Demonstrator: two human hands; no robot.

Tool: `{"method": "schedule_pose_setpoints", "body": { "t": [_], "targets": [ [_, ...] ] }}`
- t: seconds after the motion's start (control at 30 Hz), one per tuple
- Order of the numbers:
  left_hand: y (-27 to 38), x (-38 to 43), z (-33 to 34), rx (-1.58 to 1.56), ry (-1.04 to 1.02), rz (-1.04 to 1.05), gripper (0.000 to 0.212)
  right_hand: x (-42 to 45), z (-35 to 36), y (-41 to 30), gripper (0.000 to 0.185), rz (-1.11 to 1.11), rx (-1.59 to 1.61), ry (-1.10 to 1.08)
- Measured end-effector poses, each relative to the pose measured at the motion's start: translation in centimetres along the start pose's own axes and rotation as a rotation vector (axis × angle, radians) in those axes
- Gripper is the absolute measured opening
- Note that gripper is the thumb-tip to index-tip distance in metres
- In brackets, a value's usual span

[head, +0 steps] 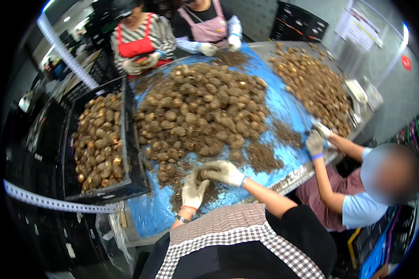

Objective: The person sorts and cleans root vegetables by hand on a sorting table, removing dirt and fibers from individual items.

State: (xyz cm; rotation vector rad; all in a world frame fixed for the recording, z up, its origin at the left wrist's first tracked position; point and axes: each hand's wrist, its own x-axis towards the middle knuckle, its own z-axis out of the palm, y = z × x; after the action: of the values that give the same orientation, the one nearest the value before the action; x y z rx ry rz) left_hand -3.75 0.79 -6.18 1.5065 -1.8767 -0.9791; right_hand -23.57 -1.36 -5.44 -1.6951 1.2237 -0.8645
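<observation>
In white knit gloves, both my hands meet over the near edge of the blue plastic sheet [143,216]. My left hand [192,190], with a metal watch at the wrist, has its fingers curled up around a small brown taro corm [201,174]. From the right, my right hand [225,172] bends its fingers over the same corm and hides most of it. Below them lie loose dark fibres and soil [211,195]. Just beyond my hands rises a large heap of hairy brown taro corms [202,108].
A black plastic crate [139,174] full of cleaner corms stands at left. Another corm pile [310,83] lies at far right, near a white scoop-like container [356,91]. Peelings [263,157] lie right of the heap. Two gloved co-workers stand opposite; a third [356,195] works close on my right.
</observation>
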Motion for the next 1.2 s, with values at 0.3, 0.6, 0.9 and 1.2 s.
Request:
{"method": "schedule_pose_setpoints", "body": {
  "t": [0.3, 0.6, 0.9, 1.2],
  "targets": [
    [-4.5, 1.5, -0.1, -0.431, -0.033, -0.240, 0.039, 0.0, 2.9, 2.1, 0.054, -0.085, -0.057, 0.039],
    [-5.4, 4.8, -2.3, -0.117, -0.255, 0.231, 0.045, -1.9, 1.5, 1.3, 0.055, 0.158, 0.198, -0.069],
    [1.1, 5.6, -4.6, -0.142, -0.288, 0.101, 0.041, -2.3, 1.6, 0.2, 0.050, 0.121, 0.107, 0.101],
    [3.3, 2.7, -1.5, -0.075, -0.225, 0.362, 0.012, 0.1, -1.6, -1.4, 0.044, 0.301, 0.535, 0.204]
  ]
}}
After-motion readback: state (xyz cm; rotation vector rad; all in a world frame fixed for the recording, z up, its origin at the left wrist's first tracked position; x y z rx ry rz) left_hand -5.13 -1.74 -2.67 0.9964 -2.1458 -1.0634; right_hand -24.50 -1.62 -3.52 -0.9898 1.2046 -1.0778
